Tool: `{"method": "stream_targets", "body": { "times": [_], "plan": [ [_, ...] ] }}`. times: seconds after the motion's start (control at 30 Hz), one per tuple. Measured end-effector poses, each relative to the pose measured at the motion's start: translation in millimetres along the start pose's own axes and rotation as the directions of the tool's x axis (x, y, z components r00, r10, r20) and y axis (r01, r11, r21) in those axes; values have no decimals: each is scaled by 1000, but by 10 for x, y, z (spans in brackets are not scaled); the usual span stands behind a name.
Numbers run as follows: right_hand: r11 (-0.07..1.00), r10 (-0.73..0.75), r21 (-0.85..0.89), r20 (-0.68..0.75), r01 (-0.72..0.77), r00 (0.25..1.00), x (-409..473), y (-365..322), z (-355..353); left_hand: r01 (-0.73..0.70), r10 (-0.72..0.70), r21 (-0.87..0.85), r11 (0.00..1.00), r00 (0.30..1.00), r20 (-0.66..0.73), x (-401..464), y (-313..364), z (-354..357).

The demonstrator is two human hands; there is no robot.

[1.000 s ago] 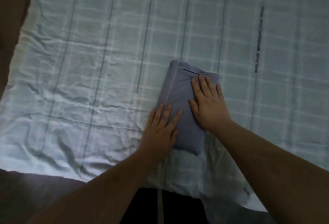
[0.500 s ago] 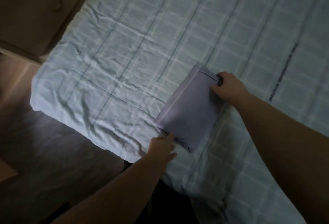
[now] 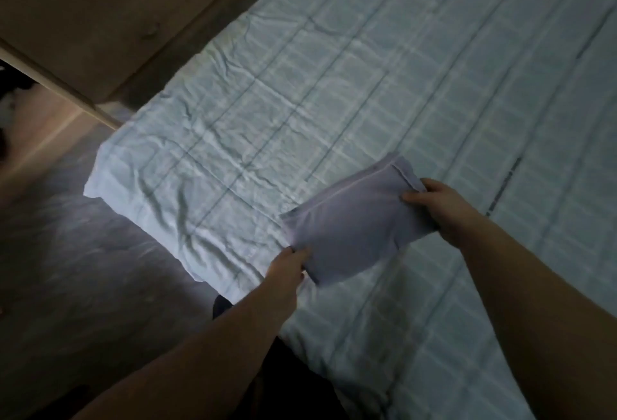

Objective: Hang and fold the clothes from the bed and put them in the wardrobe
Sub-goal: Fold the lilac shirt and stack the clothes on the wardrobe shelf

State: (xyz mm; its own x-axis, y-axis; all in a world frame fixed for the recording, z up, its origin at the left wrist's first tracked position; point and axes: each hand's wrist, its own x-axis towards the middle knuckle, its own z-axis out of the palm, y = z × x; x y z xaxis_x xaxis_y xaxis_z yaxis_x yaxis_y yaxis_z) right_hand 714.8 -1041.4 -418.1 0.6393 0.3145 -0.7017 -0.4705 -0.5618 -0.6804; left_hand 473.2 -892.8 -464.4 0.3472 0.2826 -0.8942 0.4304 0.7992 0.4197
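A folded lavender garment point(image 3: 354, 222) hangs slightly above the bed, held at both ends. My left hand point(image 3: 288, 267) pinches its near left corner. My right hand point(image 3: 437, 205) grips its far right edge, fingers curled under the cloth. The garment is a compact rectangle with a seam along its upper edge. Below it lies the bed point(image 3: 300, 92), covered in a wrinkled pale blue checked sheet.
A wooden piece of furniture with round knobs point(image 3: 100, 18) stands at the upper left beside the bed. Grey floor point(image 3: 83, 269) runs along the bed's left side. The sheet's corner point(image 3: 96, 182) drapes toward the floor.
Both hands went from pressing flat on the folded garment to gripping its ends and lifting it. The view has swung left, showing the floor and the furniture.
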Motion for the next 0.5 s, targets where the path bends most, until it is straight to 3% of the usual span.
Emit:
{"method": "stream_targets", "body": {
  "times": [0.1, 0.27, 0.5],
  "plan": [
    [970, -44, 243, 91, 21, 995, -460, -355, 108, -165, 161, 11, 986, 972, 170, -289, 670, -325],
    [917, -209, 386, 265, 95, 941, -1187, -1250, 724, -365, 329, 94, 926, 905, 270, -1142, 1811, -978],
    [891, -364, 422, 443, 168, 820, -2131, -2601, 2011, -603, 624, -160, 781, 762, 171, -2383, 2838, -2130]
  ]
}}
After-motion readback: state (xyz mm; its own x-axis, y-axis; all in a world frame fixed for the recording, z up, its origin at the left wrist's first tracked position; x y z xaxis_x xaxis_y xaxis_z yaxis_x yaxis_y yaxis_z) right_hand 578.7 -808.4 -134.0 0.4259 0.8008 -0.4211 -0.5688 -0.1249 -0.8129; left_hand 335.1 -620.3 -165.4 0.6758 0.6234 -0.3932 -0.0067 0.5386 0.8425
